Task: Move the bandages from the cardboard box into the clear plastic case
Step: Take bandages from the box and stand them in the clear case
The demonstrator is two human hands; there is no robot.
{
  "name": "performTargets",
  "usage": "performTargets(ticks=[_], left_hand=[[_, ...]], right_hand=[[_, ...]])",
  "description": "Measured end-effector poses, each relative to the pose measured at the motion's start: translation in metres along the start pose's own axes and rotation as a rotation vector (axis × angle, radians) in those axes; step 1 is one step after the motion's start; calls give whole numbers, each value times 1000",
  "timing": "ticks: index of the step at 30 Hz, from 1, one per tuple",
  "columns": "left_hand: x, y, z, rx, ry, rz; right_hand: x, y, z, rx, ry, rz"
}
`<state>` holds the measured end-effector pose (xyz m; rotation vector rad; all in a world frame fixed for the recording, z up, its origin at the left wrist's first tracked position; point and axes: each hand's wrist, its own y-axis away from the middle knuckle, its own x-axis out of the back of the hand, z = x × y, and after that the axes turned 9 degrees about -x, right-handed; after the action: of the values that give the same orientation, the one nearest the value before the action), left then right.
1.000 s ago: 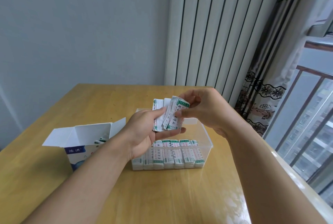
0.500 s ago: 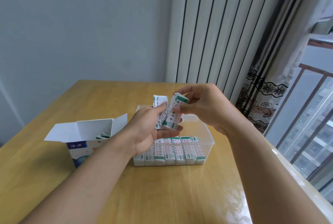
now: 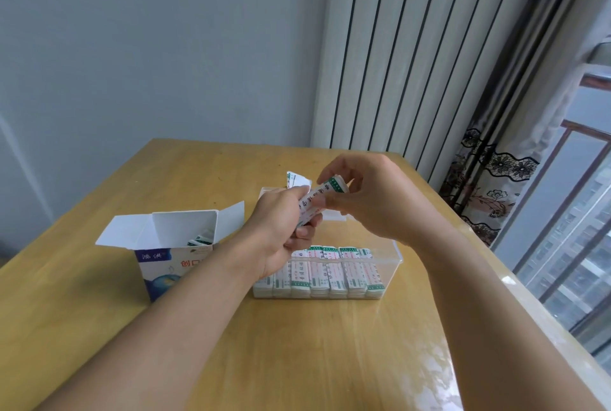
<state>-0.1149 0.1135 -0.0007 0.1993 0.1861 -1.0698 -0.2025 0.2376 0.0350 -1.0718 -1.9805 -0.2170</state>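
White paper wrappers with green end bands and small red print make up the bundle [image 3: 315, 200] of bandages held above the case [image 3: 393, 253], a clear plastic tub sitting on a wooden table [image 3: 198, 344]. The left hand [image 3: 281, 228] holds the bundle's lower end, fingers curled under and thumb on top. The right hand [image 3: 370, 199] pinches the upper end, thumb and fingertips closed on the green-banded tip. The bundle's long axis slants from lower left to upper right, tilted rather than level, and both hands are on it, so neither is nearer. A few looser wrappers [image 3: 297, 180] fan out behind the left fingers; whether they belong to the same grip is hard to tell from this angle. The open space of the case lies directly below and slightly behind the hands, so the coming move looks like a short drop downward with the bundle turned to match the row already there. That row [image 3: 319, 273] stands along the case's near wall: several flat packs side by side, upright, green bands at top and bottom, pressed close together. To the left of the case, just beside the left forearm, the cardboard box [image 3: 172, 252] stands with its flaps open, white inside, blue and white outside with red characters, and a few bandages [image 3: 200, 240] show in it. The task seems partly done, with more still to move.
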Motion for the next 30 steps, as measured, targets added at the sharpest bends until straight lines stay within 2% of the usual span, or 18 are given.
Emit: performTargets(ticks=[14, 18, 21, 26, 28, 30], left_hand=[[1, -1, 2, -9, 41, 46], [1, 0, 2, -33, 52, 28], [-1, 1, 0, -58, 16, 4], [-2, -2, -3, -226, -231, 35], [-1, -6, -5, -280, -274, 56], [-1, -10, -8, -288, -271, 68]], right_hand=[[-2, 2, -5, 60, -137, -77], [1, 2, -4, -27, -344, -102], [0, 1, -1, -67, -368, -96], [31, 2, 13, -4, -270, -24], [46, -3, 21, -25, -91, -92], [48, -12, 28, -59, 217, -216]])
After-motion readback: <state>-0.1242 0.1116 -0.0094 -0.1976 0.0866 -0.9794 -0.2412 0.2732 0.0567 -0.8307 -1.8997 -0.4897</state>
